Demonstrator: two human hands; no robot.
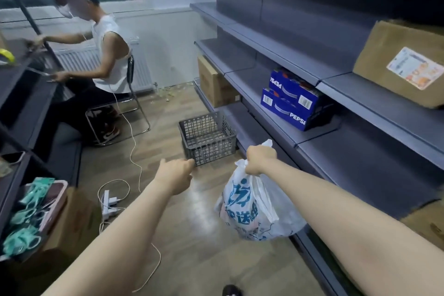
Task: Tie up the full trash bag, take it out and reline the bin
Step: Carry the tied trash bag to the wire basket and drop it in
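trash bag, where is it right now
In the head view the trash bag hangs from the right hand, right of centre, beside the grey basket.

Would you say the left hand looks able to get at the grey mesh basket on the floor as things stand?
Probably yes. The left hand holds nothing and its fingertips are already at the near corner of the basket; only bare floor lies around there, and the bag hangs off to the right.

Wood floor (pixel 192 259), mesh bin (pixel 207 137), power strip (pixel 107 202)

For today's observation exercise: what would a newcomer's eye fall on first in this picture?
The white bag with blue print, hanging front and centre from the right hand. Just beyond, the left hand reaches the grey basket on the floor. On the right shelves, blue Pepsi boxes stand out.
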